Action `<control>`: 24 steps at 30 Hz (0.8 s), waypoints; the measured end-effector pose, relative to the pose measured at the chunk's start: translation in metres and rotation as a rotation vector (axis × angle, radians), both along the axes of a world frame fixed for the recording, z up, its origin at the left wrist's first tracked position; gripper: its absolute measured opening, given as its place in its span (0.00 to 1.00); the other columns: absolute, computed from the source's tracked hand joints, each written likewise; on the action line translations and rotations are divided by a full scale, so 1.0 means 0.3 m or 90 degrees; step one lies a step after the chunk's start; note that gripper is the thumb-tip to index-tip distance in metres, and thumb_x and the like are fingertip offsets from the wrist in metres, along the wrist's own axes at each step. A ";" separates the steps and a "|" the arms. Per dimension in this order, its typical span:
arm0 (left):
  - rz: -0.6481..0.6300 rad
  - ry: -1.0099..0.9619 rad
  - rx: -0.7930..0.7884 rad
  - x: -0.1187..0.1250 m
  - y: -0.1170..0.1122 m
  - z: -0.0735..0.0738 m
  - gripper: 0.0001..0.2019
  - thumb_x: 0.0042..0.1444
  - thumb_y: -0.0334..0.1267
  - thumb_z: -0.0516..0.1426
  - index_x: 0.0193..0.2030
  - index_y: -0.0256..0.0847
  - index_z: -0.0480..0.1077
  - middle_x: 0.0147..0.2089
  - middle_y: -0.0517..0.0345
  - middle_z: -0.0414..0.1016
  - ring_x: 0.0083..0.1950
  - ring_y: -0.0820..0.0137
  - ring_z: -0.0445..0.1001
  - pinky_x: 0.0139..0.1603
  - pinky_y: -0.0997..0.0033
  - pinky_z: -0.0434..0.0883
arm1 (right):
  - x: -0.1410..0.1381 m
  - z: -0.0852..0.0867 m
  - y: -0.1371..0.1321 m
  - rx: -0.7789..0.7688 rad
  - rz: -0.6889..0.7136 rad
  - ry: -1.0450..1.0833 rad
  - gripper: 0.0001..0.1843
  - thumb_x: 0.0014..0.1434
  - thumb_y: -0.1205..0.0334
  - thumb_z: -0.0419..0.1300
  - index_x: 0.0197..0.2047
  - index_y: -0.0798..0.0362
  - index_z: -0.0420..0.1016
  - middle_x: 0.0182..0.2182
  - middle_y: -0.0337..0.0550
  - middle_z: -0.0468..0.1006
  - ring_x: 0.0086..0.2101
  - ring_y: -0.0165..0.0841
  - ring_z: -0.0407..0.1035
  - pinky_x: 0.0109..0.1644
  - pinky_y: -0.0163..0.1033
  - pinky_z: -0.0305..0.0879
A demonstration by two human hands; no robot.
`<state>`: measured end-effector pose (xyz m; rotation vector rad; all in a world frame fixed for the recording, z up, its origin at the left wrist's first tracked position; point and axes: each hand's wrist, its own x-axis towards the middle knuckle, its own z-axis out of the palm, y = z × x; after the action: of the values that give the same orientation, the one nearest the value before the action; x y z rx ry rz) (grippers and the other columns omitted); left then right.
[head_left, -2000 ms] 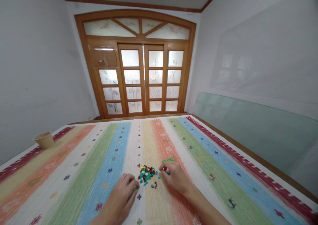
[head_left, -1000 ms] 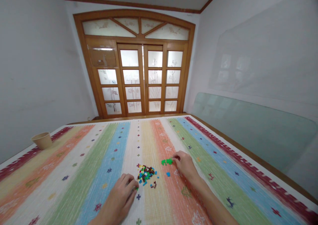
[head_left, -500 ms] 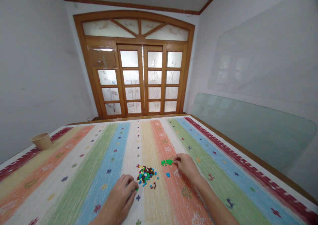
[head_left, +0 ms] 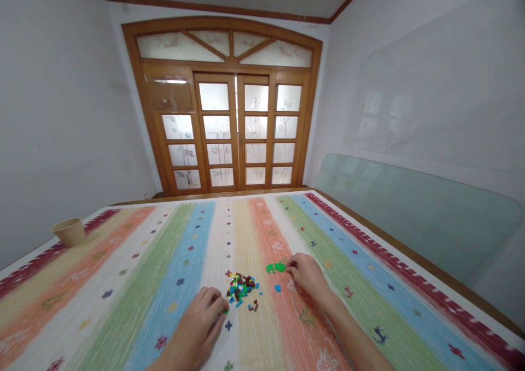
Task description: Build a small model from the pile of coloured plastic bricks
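Observation:
Small plastic building bricks (head_left: pixel 241 289) in brown, green, blue, yellow and white lie in a loose pile on the striped cloth. Just left of that pile is my left hand (head_left: pixel 204 317), its fingers curled together, with a bit of a green brick (head_left: pixel 226 312) showing at the fingertips. My right hand (head_left: pixel 305 272) pinches the right end of a flat group of green bricks (head_left: pixel 279 267) on the orange stripe. What the fingertips cover there is hidden. A single blue brick (head_left: pixel 278 288) sits just below the green group.
A tan cup (head_left: pixel 69 232) stands near the table's left edge. The striped cloth (head_left: pixel 164 283) covers the table. Wooden doors with glass panes (head_left: pixel 216 128) are beyond the far edge, and a pale glass panel (head_left: pixel 410 207) leans along the right wall.
Almost nothing differs. Both hands keep their places and grips, and the bricks lie as before; the view has shifted very slightly.

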<state>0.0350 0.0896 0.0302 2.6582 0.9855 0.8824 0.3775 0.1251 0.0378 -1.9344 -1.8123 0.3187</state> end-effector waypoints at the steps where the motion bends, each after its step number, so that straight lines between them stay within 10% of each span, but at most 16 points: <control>1: 0.000 0.001 -0.002 0.000 0.000 0.001 0.07 0.69 0.31 0.53 0.45 0.46 0.72 0.45 0.54 0.76 0.46 0.61 0.76 0.48 0.62 0.74 | 0.001 -0.002 0.001 -0.001 -0.001 -0.001 0.10 0.59 0.69 0.63 0.36 0.52 0.88 0.40 0.51 0.88 0.42 0.40 0.80 0.44 0.36 0.65; 24: -0.002 0.013 0.001 -0.001 0.000 -0.003 0.07 0.69 0.31 0.53 0.45 0.46 0.71 0.46 0.53 0.75 0.46 0.61 0.76 0.48 0.61 0.74 | -0.011 -0.003 -0.007 0.012 -0.009 -0.024 0.09 0.60 0.68 0.63 0.38 0.51 0.87 0.41 0.49 0.87 0.43 0.39 0.79 0.45 0.37 0.64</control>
<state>0.0348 0.0895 0.0291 2.6740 0.9859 0.8581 0.3741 0.1231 0.0370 -1.9520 -1.8189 0.2615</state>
